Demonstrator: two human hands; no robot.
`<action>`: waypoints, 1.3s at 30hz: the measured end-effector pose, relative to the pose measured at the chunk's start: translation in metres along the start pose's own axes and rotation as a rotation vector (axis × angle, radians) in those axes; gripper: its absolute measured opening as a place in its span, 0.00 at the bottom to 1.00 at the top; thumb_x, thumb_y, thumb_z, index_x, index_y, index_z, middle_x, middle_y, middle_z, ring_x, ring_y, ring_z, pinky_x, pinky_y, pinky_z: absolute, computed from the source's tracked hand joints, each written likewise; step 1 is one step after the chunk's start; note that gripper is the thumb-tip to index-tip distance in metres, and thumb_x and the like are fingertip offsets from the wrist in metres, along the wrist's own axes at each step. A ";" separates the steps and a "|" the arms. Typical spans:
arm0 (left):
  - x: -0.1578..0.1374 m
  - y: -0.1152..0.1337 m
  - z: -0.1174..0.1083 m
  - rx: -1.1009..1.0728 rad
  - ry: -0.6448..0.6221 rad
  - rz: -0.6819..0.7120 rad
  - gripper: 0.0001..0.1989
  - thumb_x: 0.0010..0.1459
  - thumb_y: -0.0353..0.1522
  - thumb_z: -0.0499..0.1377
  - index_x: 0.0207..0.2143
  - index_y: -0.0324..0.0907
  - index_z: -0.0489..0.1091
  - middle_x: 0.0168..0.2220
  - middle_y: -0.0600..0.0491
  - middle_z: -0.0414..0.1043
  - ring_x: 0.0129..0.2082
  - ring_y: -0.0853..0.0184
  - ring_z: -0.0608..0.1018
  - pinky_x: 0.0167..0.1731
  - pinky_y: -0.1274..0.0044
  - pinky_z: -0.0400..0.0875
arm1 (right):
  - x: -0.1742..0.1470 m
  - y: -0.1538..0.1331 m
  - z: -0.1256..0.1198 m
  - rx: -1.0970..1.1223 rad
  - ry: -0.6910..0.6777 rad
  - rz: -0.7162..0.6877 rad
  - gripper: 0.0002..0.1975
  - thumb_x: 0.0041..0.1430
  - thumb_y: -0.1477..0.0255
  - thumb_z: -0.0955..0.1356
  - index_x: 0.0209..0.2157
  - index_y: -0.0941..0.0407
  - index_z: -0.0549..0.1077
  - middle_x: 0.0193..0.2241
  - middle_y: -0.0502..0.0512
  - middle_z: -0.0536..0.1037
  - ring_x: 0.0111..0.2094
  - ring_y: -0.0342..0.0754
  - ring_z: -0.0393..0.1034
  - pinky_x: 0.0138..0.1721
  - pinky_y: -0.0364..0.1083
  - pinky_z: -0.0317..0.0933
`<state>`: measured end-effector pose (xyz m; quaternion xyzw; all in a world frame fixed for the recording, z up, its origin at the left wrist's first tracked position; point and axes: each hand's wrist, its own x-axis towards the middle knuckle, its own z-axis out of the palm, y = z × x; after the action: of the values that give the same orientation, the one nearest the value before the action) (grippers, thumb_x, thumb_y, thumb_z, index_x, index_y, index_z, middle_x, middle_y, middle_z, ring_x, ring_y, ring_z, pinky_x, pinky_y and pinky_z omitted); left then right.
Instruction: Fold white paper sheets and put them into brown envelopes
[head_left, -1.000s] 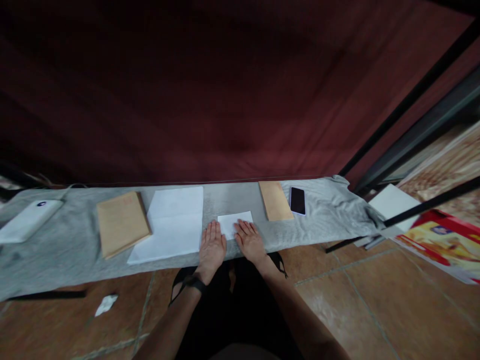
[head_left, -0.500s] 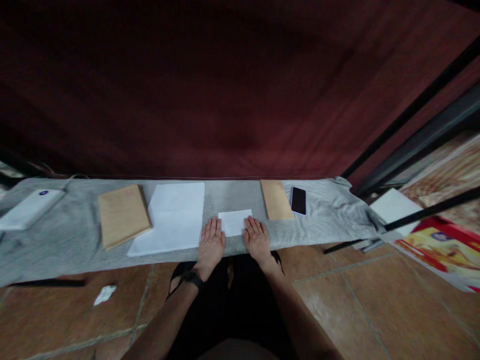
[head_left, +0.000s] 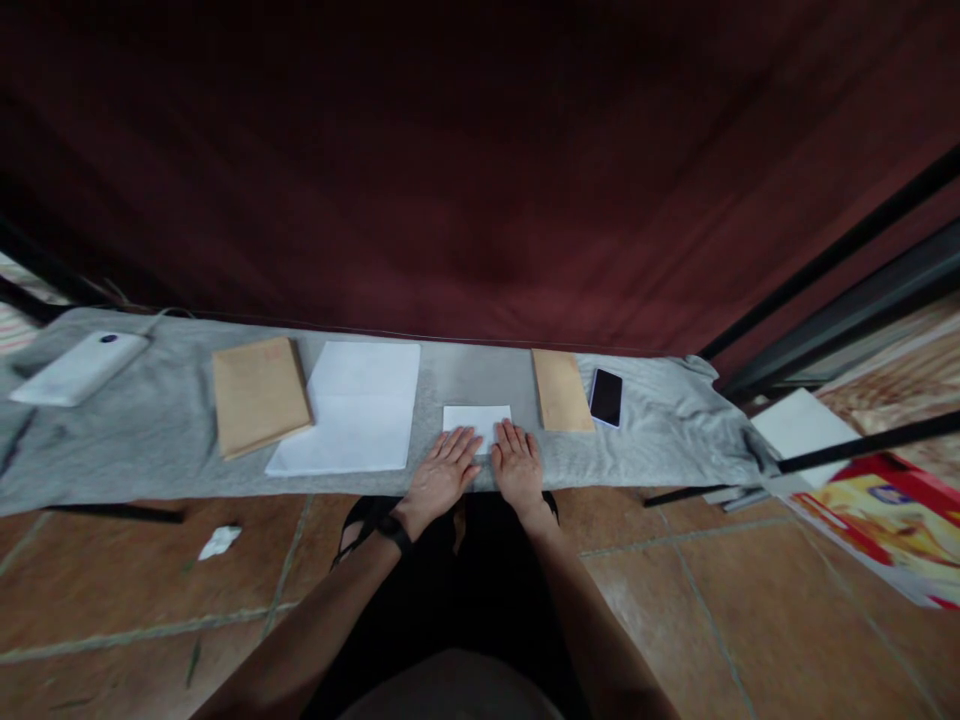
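A small folded white paper [head_left: 478,418] lies flat on the grey cloth in front of me. My left hand [head_left: 444,468] rests over its left and lower part, fingers stretched and slightly apart. On its right edge lies my right hand [head_left: 517,465], flat with fingers extended. To the left is a stack of larger white sheets [head_left: 360,415], partly under a bundle of brown envelopes [head_left: 260,395]. A single brown envelope [head_left: 562,392] lies beyond my right hand, beside a dark-screened phone [head_left: 606,397].
A white box-shaped device [head_left: 82,370] with a cable sits at the left end of the cloth-covered bench [head_left: 667,450]. A dark red curtain [head_left: 450,200] hangs behind. At right are black metal bars and a red-and-yellow carton [head_left: 892,520]. Crumpled tissue [head_left: 220,542] lies on the tiled floor.
My left hand has slid right, onto the small paper, and is now angled across it. My right hand stays at the paper's right edge. The camera view has tilted slightly.
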<state>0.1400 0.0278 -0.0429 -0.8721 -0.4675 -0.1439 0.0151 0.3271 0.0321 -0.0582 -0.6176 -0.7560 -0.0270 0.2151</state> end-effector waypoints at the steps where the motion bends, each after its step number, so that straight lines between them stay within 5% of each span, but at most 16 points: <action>1: 0.000 0.000 0.000 0.004 -0.006 0.004 0.27 0.70 0.41 0.47 0.68 0.43 0.57 0.70 0.47 0.54 0.70 0.60 0.56 0.69 0.62 0.50 | 0.000 0.000 0.000 0.001 -0.001 0.000 0.24 0.72 0.69 0.57 0.66 0.58 0.61 0.65 0.59 0.64 0.65 0.56 0.59 0.65 0.59 0.48; 12: -0.001 0.000 -0.004 0.016 0.010 0.005 0.26 0.69 0.42 0.49 0.67 0.49 0.58 0.70 0.48 0.53 0.70 0.59 0.56 0.68 0.61 0.51 | 0.001 -0.003 -0.007 0.036 -0.013 0.006 0.24 0.72 0.69 0.58 0.65 0.61 0.63 0.65 0.61 0.65 0.66 0.56 0.58 0.66 0.59 0.49; 19: 0.000 0.000 -0.005 0.001 0.010 0.016 0.26 0.69 0.40 0.48 0.66 0.43 0.60 0.69 0.47 0.57 0.70 0.59 0.57 0.69 0.61 0.50 | -0.004 -0.016 -0.017 0.161 -0.069 -0.161 0.23 0.73 0.69 0.57 0.64 0.58 0.65 0.63 0.59 0.67 0.66 0.49 0.59 0.68 0.54 0.50; 39: -0.016 0.002 0.005 0.009 0.089 -0.144 0.34 0.68 0.45 0.47 0.68 0.32 0.54 0.68 0.37 0.55 0.70 0.55 0.56 0.67 0.60 0.55 | -0.029 0.002 -0.020 0.036 -0.028 -0.029 0.25 0.73 0.66 0.57 0.67 0.59 0.59 0.65 0.61 0.64 0.66 0.54 0.59 0.67 0.58 0.48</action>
<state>0.1346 0.0143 -0.0514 -0.8289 -0.5283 -0.1813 0.0295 0.3386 -0.0002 -0.0509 -0.6029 -0.7683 -0.0080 0.2150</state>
